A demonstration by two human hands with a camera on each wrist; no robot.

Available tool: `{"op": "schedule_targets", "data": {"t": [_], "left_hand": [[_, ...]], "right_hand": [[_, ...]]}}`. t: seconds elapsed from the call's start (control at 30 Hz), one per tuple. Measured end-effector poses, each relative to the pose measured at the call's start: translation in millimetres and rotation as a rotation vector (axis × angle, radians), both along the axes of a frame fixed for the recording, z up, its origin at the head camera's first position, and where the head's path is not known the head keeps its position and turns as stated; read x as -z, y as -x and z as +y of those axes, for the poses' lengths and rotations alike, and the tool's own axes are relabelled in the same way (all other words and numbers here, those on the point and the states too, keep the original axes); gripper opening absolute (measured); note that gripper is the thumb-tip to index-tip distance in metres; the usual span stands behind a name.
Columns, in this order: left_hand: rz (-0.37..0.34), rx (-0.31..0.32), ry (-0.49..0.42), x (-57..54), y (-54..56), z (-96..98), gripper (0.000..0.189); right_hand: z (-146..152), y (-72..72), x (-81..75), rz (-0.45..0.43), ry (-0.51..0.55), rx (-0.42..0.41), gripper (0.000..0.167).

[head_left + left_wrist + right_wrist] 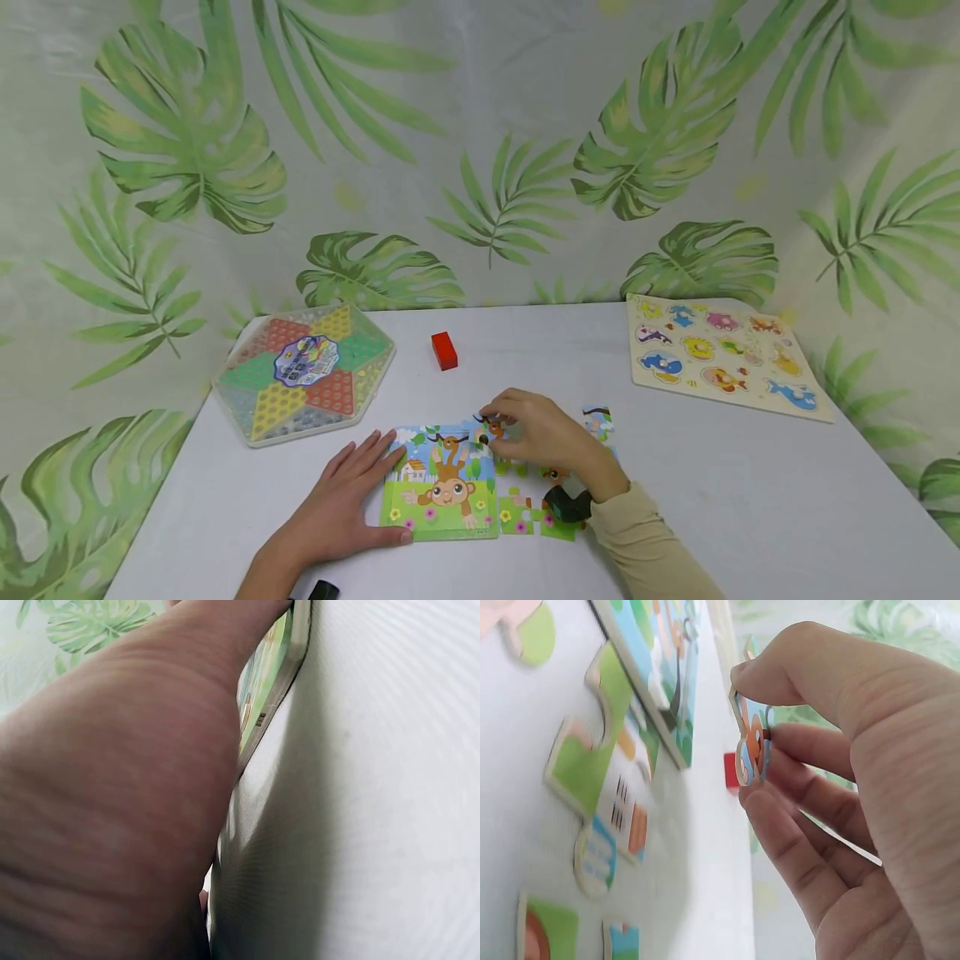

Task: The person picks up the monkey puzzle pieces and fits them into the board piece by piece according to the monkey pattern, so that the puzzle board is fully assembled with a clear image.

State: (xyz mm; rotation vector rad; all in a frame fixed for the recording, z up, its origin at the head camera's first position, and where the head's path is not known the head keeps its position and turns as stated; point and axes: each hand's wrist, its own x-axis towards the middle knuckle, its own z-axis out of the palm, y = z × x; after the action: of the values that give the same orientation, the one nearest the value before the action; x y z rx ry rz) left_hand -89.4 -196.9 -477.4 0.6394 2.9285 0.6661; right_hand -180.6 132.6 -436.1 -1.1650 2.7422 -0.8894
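Observation:
A monkey picture puzzle board (pixel 435 527) lies in the middle of the table. My left hand (pixel 341 508) rests at its left side, fingers spread and straight along the edge, thumb by the near left corner. Over the board's far right corner, my right hand (pixel 540 433) pinches a jigsaw piece (pixel 755 739) between thumb and fingers; orange and blue show on its printed face. Loose jigsaw pieces (pixel 514 515) lie right of the board, partly hidden under the right hand and wrist. In the left wrist view, my forearm hides most of the board (pixel 277 686).
A hexagonal board game box (pixel 306 392) sits at the back left. Behind the puzzle is a red block (pixel 444 352). At the back right lies a wooden animal puzzle (pixel 720 354). A leaf-patterned curtain (pixel 510 125) hangs behind the white table (pixel 697 492).

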Motion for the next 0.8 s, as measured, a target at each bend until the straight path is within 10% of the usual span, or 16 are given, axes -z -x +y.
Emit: {"op": "schedule_targets", "data": {"t": [0.8], "left_hand": [[-0.04,-0.002,0.01,0.4,0.6,0.5,0.112]], "right_hand": [[-37.3,-1.8,0.4,0.003,-0.086,-0.047,0.036]]}}
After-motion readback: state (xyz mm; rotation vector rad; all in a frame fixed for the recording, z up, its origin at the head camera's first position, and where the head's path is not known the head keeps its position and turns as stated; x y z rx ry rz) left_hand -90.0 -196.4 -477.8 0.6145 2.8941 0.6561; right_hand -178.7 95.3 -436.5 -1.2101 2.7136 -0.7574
